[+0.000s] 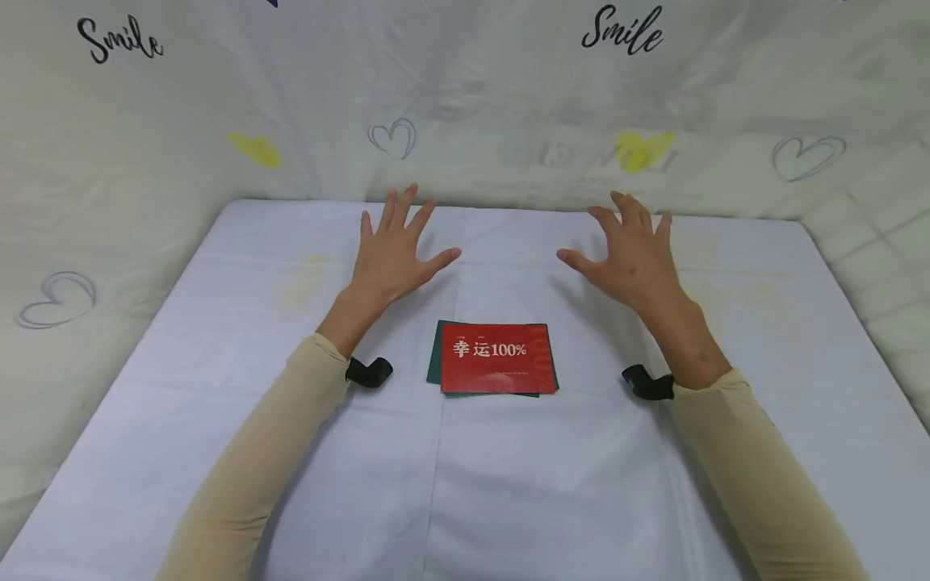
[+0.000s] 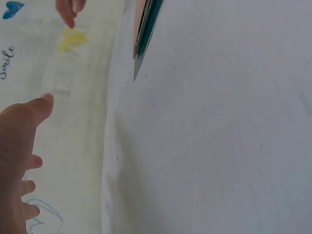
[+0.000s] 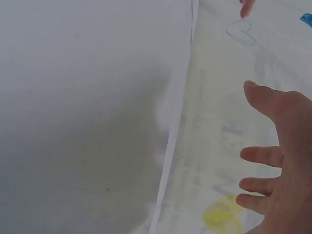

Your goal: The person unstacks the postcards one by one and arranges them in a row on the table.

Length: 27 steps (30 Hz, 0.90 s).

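1. Red card stock with white lettering that ends in "100%": the red card (image 1: 498,357) lies flat near the middle of the table (image 1: 218,452), on top of a dark green card (image 1: 434,355) that shows only as a thin border along its left and lower edges. Both sit between the two forearms, nearer the person than either hand.
2. The left hand (image 1: 392,254) has its fingers straight and spread, palm down, and holds nothing. It is beyond the cards and to their left, well apart from them.
3. The right hand (image 1: 630,254) mirrors it on the other side, fingers splayed and likewise empty. Judging by this even, symmetrical pose, both hands seem simply held out rather than working on anything.
4. Whether the palms rest on the white table cover or hover just above it cannot be told.
5. The left wrist view catches the stack (image 2: 146,29) edge-on and cut off at the top, so the print is unreadable there. The right wrist view shows no cards at all.
6. A black strap (image 1: 369,371) sits at each wrist, at the end of a beige sleeve (image 1: 254,476).
7. Behind the table hangs a pale backdrop (image 1: 508,105) with hearts and the word "Smile".
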### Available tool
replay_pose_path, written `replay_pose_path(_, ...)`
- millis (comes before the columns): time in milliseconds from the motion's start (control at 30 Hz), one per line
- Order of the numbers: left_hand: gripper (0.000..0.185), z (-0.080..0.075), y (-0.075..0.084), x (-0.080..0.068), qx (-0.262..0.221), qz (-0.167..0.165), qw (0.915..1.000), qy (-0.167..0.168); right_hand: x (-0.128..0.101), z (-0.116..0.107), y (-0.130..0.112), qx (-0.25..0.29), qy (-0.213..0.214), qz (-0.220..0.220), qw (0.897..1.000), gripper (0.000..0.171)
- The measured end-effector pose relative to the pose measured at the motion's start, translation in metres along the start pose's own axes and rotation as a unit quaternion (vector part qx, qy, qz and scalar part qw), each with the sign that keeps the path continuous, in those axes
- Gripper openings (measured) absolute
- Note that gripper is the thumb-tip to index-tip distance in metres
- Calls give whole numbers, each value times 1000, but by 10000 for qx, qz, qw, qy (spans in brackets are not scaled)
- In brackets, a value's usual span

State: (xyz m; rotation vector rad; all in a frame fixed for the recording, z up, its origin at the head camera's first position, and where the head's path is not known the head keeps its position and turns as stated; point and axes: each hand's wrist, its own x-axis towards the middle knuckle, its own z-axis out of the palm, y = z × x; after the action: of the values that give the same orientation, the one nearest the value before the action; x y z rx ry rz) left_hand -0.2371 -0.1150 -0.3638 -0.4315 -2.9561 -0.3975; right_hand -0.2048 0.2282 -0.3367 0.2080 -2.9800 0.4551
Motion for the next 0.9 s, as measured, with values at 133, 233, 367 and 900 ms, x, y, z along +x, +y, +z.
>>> replay_pose_path(133,82,-4,5,-5,-284,399,9986,214,-7,-2,-5,155,69,-319,9993,71)
replay_pose_path(233,76,-6,9,-8,-425,613,9967,310,-13,-3,-7,185,53,-475,9987,65)
replay_pose_path(367,71,-8,12,-17,-585,758,9950,270,-21,-1,-11,254,-69,-545,9982,61)
replay_pose_path(900,58,-3,18,-39,-1346,1067,9851,-91,-43,4,-21,809,-188,-814,9932,47)
